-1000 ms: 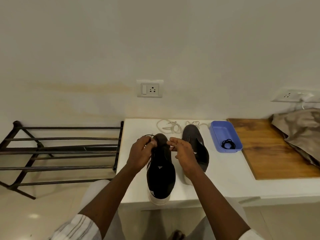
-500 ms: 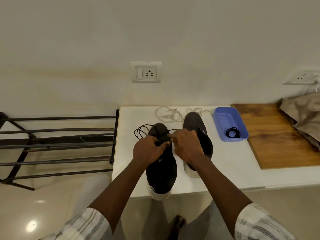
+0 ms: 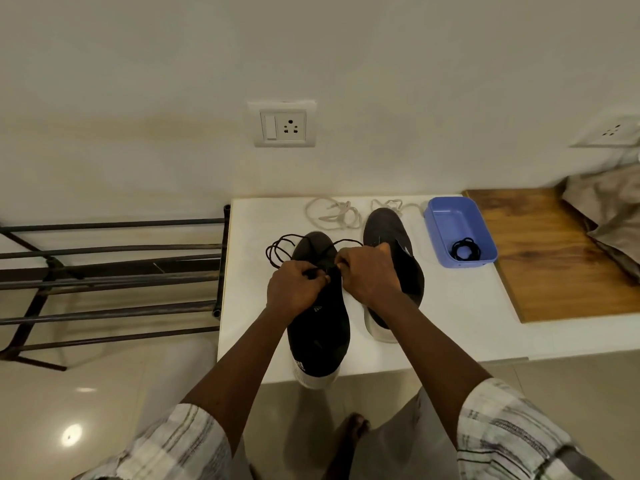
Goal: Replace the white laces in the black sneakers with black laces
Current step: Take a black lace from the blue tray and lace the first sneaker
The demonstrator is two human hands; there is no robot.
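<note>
Two black sneakers stand on the white table [image 3: 460, 317], toes toward the wall. The left sneaker [image 3: 320, 337] overhangs the front edge with its white heel. My left hand [image 3: 294, 289] and my right hand [image 3: 369, 275] meet over its lacing area, each pinching a black lace [image 3: 280, 249] whose loose loops spill left of the toe. The right sneaker [image 3: 388, 237] stands beside it, partly behind my right wrist. Two removed white laces [image 3: 330, 214] lie at the table's back. A coiled black lace [image 3: 465, 252] rests in the blue tray [image 3: 446, 220].
A dark metal shoe rack [image 3: 114, 271] stands left of the table. A wooden board [image 3: 554, 251] lies at the right with a beige cloth [image 3: 613, 216] on it. A wall socket [image 3: 284, 124] is above the table. My bare foot [image 3: 349, 434] is on the tiled floor.
My view has tilted down and the hands have come closer together over the left sneaker. The black lace's loops now lie out to the left of the toe.
</note>
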